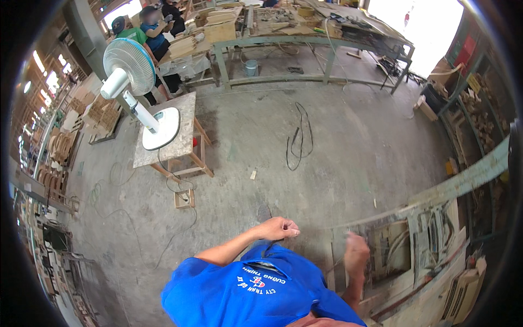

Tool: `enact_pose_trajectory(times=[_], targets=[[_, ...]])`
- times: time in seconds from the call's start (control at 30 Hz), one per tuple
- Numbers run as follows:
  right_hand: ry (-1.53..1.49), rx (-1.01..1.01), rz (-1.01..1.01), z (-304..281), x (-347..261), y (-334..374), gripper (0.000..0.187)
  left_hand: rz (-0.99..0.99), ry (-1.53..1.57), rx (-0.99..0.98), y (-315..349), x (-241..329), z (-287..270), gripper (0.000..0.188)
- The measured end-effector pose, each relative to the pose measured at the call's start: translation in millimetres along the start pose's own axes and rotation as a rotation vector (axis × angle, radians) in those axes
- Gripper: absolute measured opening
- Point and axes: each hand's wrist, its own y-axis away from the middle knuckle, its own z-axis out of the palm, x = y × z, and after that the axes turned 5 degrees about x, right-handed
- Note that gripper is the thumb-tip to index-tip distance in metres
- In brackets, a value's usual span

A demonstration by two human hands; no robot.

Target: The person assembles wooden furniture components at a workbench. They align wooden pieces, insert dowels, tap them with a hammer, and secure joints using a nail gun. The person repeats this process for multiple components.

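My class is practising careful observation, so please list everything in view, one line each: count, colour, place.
Small table: one, mottled pale, left of centre
Fan: one, white and blue, on small table
Box: one, tan, floor near small table
Loose cable: one, black, mid-floor
Workbench: one, greenish-grey, far side
Bench clutter: many, mixed colours, too small to count, on workbench
Bucket: one, pale blue, under workbench
Co-workers: at least three, green, blue and dark tops, upper left
Stacked wood: many, tan, far left
Shelving: one, dark, right edge
Beam: one, pale, right foreground
Shirt: one, blue, lower centre
Left grip: one, bare, curled, lower centre, nothing visible in it
Right grip: one, bare, blurred, lower right
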Motion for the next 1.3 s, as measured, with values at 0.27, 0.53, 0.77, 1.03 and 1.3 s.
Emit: enact_pose_trajectory(times=[0.27,0.53,0.77,1.03,1.3], targets=[[-0.082,-0.476,-0.376,179,-111,-130,0.036,-0.257,0.518,0.036,-40,-16,-102,0.062],[-0.261,-0.617,-0.482,262,-165,-264,0.075,-0.064,0.391,0.389,-59,-32,-240,0.031],[-0.445,-0.678,-0.298,374,-143,-349,0.047,0.004,0.067,0.407,-95,-51,-321,0.025],[-0.517,-0.728,0.085,469,-152,-501,0.016,-0.206,0.446,0.698,-200,-40,-457,0.015],[-0.477,-0.943,-0.008,532,-165,-723,0.019,0.004,0.301,0.803,-317,-7,-620,0.018]])
